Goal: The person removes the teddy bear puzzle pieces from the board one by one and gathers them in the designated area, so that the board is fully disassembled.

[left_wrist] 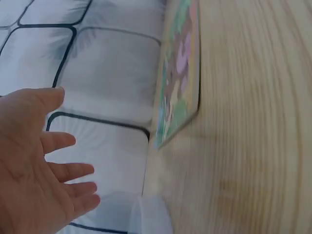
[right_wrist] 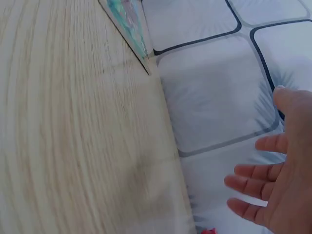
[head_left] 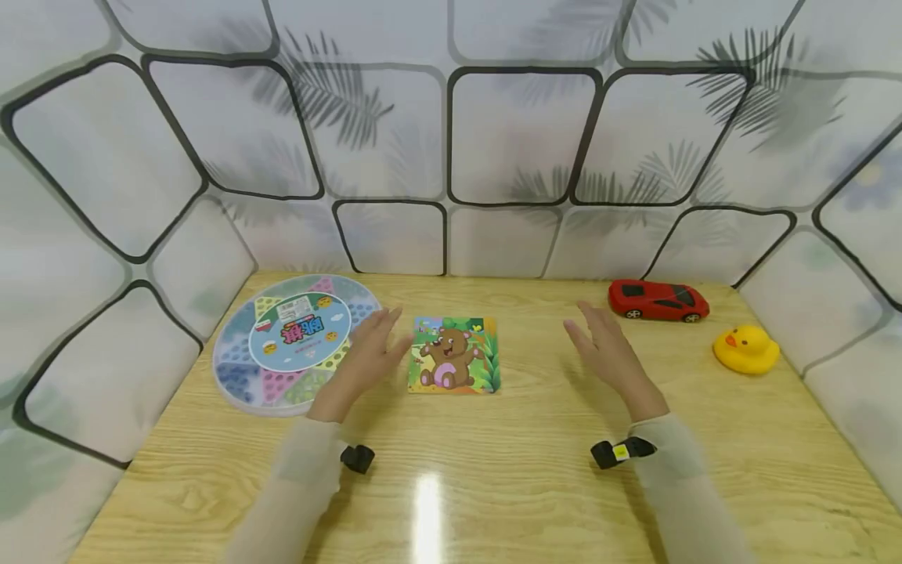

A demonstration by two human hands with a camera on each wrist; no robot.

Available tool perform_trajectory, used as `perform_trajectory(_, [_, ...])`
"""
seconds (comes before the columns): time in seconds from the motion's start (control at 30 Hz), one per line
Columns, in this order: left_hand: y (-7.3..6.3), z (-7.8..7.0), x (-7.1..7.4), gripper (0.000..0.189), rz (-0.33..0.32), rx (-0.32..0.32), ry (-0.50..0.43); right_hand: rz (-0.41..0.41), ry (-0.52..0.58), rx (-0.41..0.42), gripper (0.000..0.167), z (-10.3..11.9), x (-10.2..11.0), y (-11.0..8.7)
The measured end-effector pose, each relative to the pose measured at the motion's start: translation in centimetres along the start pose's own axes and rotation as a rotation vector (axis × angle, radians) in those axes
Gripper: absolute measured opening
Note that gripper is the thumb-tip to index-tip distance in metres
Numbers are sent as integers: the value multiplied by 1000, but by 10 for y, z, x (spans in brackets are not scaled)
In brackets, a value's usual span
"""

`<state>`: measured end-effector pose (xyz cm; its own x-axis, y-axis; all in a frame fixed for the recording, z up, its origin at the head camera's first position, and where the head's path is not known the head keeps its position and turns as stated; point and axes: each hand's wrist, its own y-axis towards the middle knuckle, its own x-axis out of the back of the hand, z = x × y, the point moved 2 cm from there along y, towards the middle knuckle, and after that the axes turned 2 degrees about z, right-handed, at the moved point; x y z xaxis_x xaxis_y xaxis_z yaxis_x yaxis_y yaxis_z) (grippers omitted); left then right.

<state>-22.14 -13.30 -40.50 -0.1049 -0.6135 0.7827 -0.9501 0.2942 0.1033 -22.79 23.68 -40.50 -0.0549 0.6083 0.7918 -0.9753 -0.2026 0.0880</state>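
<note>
A square board with a cartoon bear lies flat on the wooden table, between my two hands. My left hand hovers just left of it, above the edge of a round Chinese checkers set. Its fingers are spread and hold nothing, as the left wrist view of the hand also shows. On the other side, my right hand is in the air, farther from the board, with fingers extended and nothing held. In the right wrist view, only a corner of the bear board shows.
A red toy car stands at the back right, beyond my right hand. Nearer the right edge sits a yellow rubber duck. A patterned cloth wall encloses the table at the back and sides.
</note>
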Motion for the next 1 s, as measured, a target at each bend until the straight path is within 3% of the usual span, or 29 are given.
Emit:
perform_trajectory(0.1, [4, -4, -6, 55, 21, -25, -199, -10, 122, 35, 62, 3, -7, 4])
perform_trajectory(0.23, [5, -13, -12, 48, 43, -50, -396, -35, 245, 89, 52, 7, -18, 8])
perform_trajectory(0.43, [8, -22, -24, 43, 66, -24, -565, 13, 374, 104, 42, 35, -20, 4])
perform_trajectory(0.5, [14, -13, -35, 43, 70, 0, -584, 38, 405, 106, 39, 46, -20, 3])
perform_trajectory(0.67, [22, -7, -49, 42, 102, 52, -602, 72, 513, 117, 36, 41, -37, 15])
perform_trajectory(0.87, [31, -6, -61, 36, 132, -3, -492, 119, 600, 102, 38, 22, -64, 35])
perform_trajectory(1.0, [37, -7, -68, 31, 96, -56, -403, 144, 603, 106, 40, 17, -77, 47])
